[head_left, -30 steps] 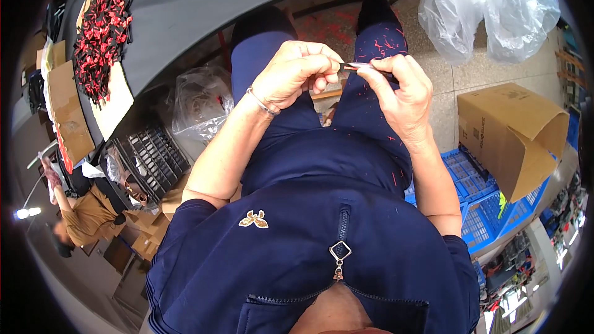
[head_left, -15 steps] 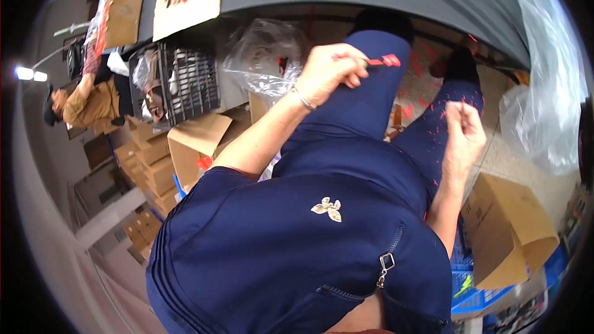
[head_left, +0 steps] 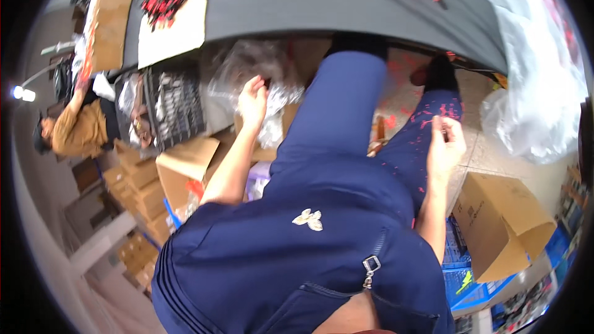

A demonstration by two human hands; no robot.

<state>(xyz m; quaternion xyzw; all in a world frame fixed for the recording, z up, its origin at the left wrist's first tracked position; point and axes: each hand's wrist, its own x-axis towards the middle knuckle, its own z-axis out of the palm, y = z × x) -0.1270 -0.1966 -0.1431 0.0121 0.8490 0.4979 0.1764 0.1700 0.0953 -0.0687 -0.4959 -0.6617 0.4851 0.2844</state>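
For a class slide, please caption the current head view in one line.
Left hand before a clear plastic bag, right hand near navy trousers strewn with red scraps.

The person wore a smooth, dark navy top (head_left: pixel 266 260); its left sleeve (head_left: pixel 192 235) stopped short of the forearm and carried several narrow parallel ridges (head_left: pixel 165 281) along its outer edge. On the left chest sat a pale emblem (head_left: pixel 309 219) with leaf-like lobes. A dark zip (head_left: pixel 380 241) ran up the front to a silvery, diamond-shaped pull (head_left: pixel 371 264) with a small dangling charm, and above it the collar (head_left: pixel 303 309) lay open, zip teeth lining its edges. The trousers (head_left: pixel 340 93) were navy too, the right leg sprinkled with tiny red scraps (head_left: pixel 442 109). Nearly black coverings (head_left: pixel 441 77) showed on the lower legs. The left hand (head_left: pixel 252 104) and right hand (head_left: pixel 447 143) were bare.
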